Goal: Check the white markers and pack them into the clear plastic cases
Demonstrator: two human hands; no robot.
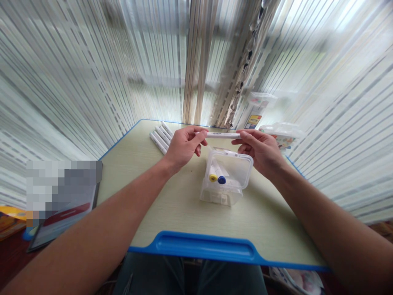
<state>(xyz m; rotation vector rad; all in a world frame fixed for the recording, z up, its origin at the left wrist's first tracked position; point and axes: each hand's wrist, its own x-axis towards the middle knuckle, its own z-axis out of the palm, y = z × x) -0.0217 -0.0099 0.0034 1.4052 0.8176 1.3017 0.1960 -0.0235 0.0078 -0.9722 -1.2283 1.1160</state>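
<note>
Both my hands hold one white marker level above the far part of the table. My left hand pinches its left end, and my right hand pinches its right end. Just below stands a clear plastic box with two markers upright inside, one with a yellow cap and one with a blue cap. A row of several white markers lies on the table at the far left, beyond my left hand.
The pale table has a blue rim with a tray groove at the near edge. A clear lid or container sits at the far right corner. A dark tablet lies at the left. Striped curtains hang behind.
</note>
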